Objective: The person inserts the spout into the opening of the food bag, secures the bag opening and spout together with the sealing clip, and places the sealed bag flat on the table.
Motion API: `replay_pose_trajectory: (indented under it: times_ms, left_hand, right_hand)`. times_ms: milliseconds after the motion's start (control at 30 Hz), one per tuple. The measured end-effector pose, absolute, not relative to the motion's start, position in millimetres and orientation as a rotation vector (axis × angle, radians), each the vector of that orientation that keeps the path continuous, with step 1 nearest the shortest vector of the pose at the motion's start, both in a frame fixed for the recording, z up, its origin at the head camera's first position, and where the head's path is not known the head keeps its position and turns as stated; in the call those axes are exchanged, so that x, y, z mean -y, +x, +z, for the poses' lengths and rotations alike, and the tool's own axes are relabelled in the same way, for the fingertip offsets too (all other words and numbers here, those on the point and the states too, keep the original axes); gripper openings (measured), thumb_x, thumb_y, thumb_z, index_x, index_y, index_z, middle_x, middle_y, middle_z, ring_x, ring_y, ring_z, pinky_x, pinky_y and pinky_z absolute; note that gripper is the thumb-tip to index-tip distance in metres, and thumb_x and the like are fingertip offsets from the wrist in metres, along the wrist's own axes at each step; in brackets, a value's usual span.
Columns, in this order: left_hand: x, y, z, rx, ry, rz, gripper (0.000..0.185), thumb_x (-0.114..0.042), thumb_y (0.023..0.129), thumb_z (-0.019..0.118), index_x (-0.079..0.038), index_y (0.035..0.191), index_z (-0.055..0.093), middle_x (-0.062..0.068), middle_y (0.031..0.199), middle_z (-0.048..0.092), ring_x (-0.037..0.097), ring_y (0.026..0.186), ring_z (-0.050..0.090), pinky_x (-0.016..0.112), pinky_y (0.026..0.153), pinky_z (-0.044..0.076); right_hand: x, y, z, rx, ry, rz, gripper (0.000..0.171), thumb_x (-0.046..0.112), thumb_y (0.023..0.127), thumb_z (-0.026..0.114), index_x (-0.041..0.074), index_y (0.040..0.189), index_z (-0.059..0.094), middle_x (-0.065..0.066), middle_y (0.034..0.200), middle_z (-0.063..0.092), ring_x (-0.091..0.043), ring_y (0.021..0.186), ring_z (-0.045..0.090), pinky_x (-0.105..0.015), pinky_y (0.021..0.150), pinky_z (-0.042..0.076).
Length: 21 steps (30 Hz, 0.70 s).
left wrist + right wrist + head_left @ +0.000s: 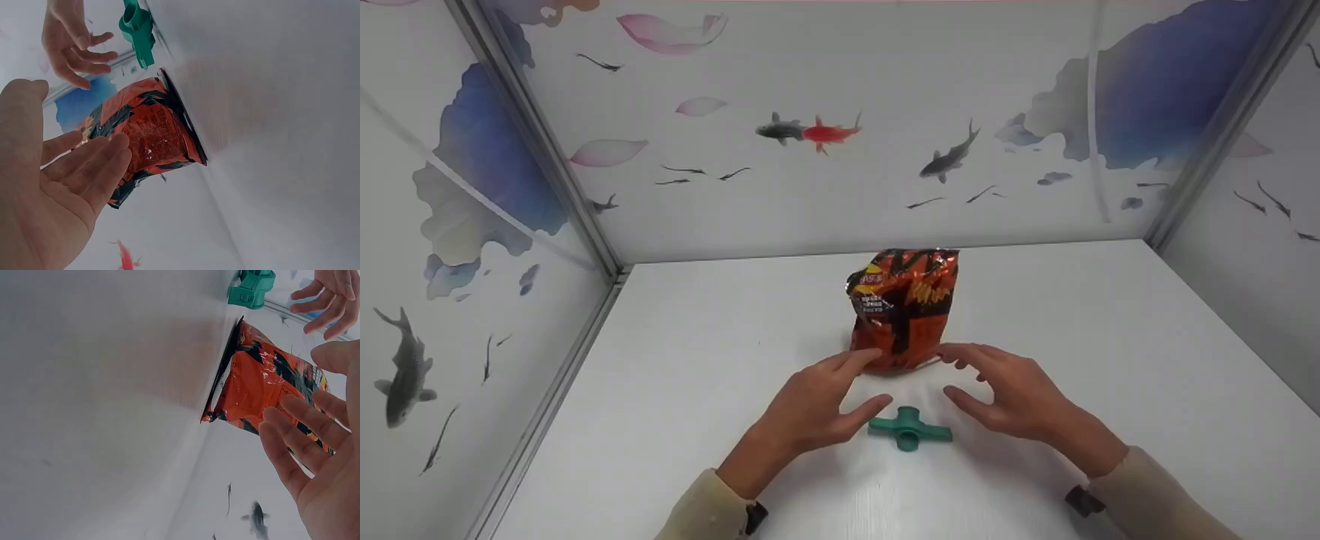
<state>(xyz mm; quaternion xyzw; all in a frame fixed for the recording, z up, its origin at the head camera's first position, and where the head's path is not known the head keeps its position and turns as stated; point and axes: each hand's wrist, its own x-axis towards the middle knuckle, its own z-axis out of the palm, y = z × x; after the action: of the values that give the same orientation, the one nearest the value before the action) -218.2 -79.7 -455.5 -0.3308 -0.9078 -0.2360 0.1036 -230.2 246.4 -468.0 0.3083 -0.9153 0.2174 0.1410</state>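
Backdrop: white panels (810, 214) with printed fish (950, 155) and petals (609, 152); grey metal strips (538, 142) at the corners.
Surface: white counter (720, 337), smooth, faint sheen.
Item 1: snack bag (904, 326), upright on the counter; long axis roughly 6 to 12 o'clock, top leaning slightly toward 1.
Bearing to hands: bag lies between 1 and 2 o'clock from the left hand (817, 401), about 10 o'clock from the right hand (1012, 390).
Nearer side: left hand, by a little, as judged; its fingers overlap the bag's base in the head view. Contact: cannot tell.
Left state: wide, thumb well apart from fingers, holding nothing.
Right state: likewise wide, fingers slightly bent, holding nothing.
Bag material: crinkled glossy film, orange and black, flat seam at base.
Item 2: green piece (908, 429), at 6 o'clock from the bag; plastic-looking cross, hollow round middle, wings toward 9 and 3.
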Motion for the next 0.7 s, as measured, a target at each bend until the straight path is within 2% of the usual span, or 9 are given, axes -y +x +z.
replay_pose_trajectory:
  times_ms: [200, 467, 700]
  left_hand:
    - [77.5, -219.0, -458.8, 2.703, -1.025, -0.726, 0.064, -0.061, 0.105, 0.062, -0.022, 0.156, 0.055, -0.001, 0.145, 0.072, 0.016, 0.119, 0.075, 0.036, 0.101, 0.065]
    - [76.6, -217.9, -461.5, 2.758, -1.076, -0.714, 0.058, -0.06, 0.105, 0.062, -0.025, 0.152, 0.058, 0.001, 0.139, 0.073, 0.018, 0.115, 0.075, 0.035, 0.097, 0.066]
    - [75.3, -217.6, -461.2, 2.79, -1.142, -0.709, 0.05, -0.05, 0.105, 0.068, -0.024, 0.147, 0.062, 0.001, 0.134, 0.075, 0.017, 0.113, 0.075, 0.033, 0.097, 0.065]
  right_hand:
    - [-244.8, -226.6, -470.8, 2.675, 0.883, 0.641, 0.059, 0.034, 0.095, 0.085, 0.032, 0.149, 0.061, 0.011, 0.129, 0.076, -0.013, 0.106, 0.076, -0.032, 0.082, 0.066]
    - [-244.0, -226.3, -474.8, 2.714, 0.913, 0.644, 0.047, 0.034, 0.096, 0.085, 0.039, 0.138, 0.066, 0.009, 0.121, 0.079, -0.012, 0.104, 0.075, -0.032, 0.082, 0.066]
    - [-242.9, -226.5, -474.3, 2.775, 0.95, 0.632, 0.041, 0.036, 0.096, 0.084, 0.032, 0.135, 0.071, 0.01, 0.119, 0.08, -0.01, 0.101, 0.075, -0.032, 0.081, 0.065]
